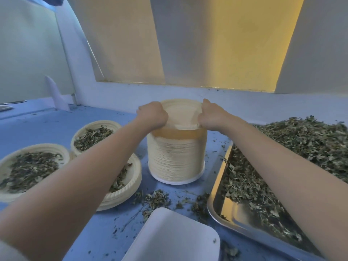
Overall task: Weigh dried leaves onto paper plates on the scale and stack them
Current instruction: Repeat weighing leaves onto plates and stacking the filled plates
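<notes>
Head view: the left hand (152, 114) and the right hand (209, 114) both curl over opposite rims of the top paper plate (181, 113) on a tall stack of empty plates (176, 157), pinching it. This looks like the fetching step; next the plate must peel off singly and go onto the white scale (173, 236), near the bottom edge. 3 filled plates (30, 166) sit left, dried leaves (305, 140) piled right by a steel tray (244, 194). Loose crumbs litter the blue surface (56, 125).
</notes>
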### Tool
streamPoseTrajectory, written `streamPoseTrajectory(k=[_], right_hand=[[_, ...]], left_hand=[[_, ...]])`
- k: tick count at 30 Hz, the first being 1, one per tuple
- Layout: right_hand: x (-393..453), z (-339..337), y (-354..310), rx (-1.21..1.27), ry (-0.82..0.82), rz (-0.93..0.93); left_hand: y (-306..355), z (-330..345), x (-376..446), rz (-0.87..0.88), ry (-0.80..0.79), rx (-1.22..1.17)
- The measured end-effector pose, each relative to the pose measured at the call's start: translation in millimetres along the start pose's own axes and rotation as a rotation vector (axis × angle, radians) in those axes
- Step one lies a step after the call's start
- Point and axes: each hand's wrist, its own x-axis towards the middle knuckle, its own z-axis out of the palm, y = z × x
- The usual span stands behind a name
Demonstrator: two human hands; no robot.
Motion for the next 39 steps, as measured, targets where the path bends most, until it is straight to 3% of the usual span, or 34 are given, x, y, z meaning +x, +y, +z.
streamPoseTrajectory(k=[8,12,15,19,26,39], right_hand=[[-80.1,-8.9,-4.4,0.077,0.000,-0.071],[-135.0,18.1,3.8,0.030,-0.083,-0.135],[-172.1,45.8,16.0,0.128,-0.078,-0.217],[-204.6,73.9,26.2,0.132,-0.108,-0.203],[-218.8,92.3,33.9,-0.013,-0.099,-0.125],[-210.1,92.6,25.7,0.034,-0.069,-0.170]], left_hand=[[-7.6,-20.1,-75.9,0.060,0.063,-0.132],[-36.7,-11.4,-133.2,0.009,0.039,-0.186],[-60.1,3.8,-174.5,-0.047,0.027,-0.323],[-85.1,31.3,-206.1,-0.082,0.008,-0.339],[-104.8,53.8,-215.3,-0.104,-0.047,-0.298],[-117.4,43.8,-197.5,-0.039,0.099,-0.298]])
